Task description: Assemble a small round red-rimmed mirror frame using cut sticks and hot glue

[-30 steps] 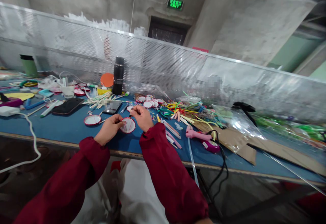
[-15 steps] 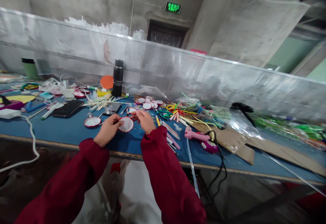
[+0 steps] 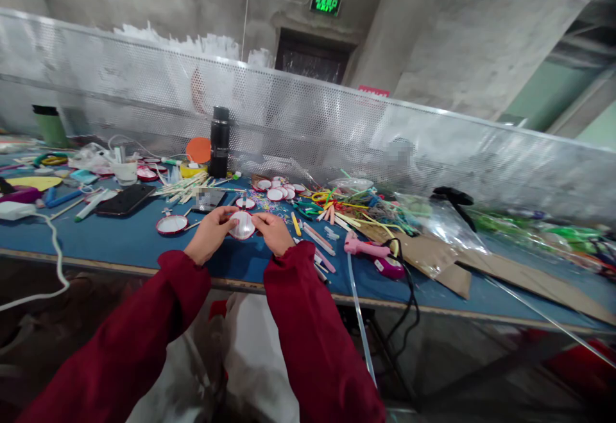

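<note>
Between my hands is a round white disc with a red rim [image 3: 242, 226], tilted so its pale face turns up toward me. Its left edge is pinched in my left hand [image 3: 213, 233], thumb on the face. The fingers of my right hand [image 3: 274, 233] close on the opposite edge. Just beyond the held disc lies another red-rimmed disc [image 3: 245, 203], with a small dark piece standing at it. A similar disc [image 3: 172, 224] with a little pale tab at its top rests on the blue table [image 3: 139, 243], to the left of my left hand.
Several more discs [image 3: 275, 194] lie in a cluster behind. A black bottle [image 3: 219, 144] stands near the perforated metal screen [image 3: 308, 115]. To the right are markers [image 3: 318, 240], a pink glue gun [image 3: 368, 248] with a clear stick and black cord, and cardboard [image 3: 433, 259]. A phone [image 3: 128, 199] lies left.
My right hand has lowered from above the disc's right side to its edge. The held disc has moved slightly up and right in the view, which itself has shifted a little.
</note>
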Action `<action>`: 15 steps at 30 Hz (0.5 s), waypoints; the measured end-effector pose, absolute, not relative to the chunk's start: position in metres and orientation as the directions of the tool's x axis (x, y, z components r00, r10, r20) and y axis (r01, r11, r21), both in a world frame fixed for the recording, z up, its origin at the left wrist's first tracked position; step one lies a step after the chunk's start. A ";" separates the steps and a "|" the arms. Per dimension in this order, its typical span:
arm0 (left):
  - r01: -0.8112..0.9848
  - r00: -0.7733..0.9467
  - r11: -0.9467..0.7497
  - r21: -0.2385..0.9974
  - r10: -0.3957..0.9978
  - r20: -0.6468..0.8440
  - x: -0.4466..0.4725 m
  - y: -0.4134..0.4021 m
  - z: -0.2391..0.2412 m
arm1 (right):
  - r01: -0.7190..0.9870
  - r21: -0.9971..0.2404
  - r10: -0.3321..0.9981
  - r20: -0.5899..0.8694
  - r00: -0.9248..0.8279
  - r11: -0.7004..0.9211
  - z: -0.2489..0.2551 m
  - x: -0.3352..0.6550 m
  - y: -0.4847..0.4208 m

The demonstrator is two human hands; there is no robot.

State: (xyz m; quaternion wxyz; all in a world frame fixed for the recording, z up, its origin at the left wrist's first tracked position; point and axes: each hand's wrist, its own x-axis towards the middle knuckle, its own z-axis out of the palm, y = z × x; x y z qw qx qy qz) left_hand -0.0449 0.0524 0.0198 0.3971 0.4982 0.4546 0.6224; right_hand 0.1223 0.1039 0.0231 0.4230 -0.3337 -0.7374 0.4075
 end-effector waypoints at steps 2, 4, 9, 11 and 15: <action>-0.035 -0.144 -0.274 0.961 0.953 0.267 -0.046 0.054 0.020 | 0.146 -0.888 0.844 0.348 -0.408 0.437 0.022 0.122 0.105; -0.010 -0.135 -0.278 0.961 0.952 0.274 -0.048 0.056 0.020 | 0.143 -0.894 0.853 0.342 -0.395 0.424 0.021 0.120 0.106; 0.054 -0.157 -0.276 0.960 0.947 0.281 -0.050 0.063 0.018 | 0.132 -0.919 0.882 0.304 -0.360 0.371 0.019 0.117 0.107; 0.077 -0.159 -0.274 0.959 0.946 0.283 -0.050 0.065 0.017 | 0.130 -0.928 0.893 0.288 -0.346 0.350 0.017 0.116 0.107; 0.128 -0.176 -0.278 0.952 0.938 0.298 -0.051 0.065 0.015 | 0.130 -0.933 0.897 0.276 -0.346 0.337 0.016 0.116 0.106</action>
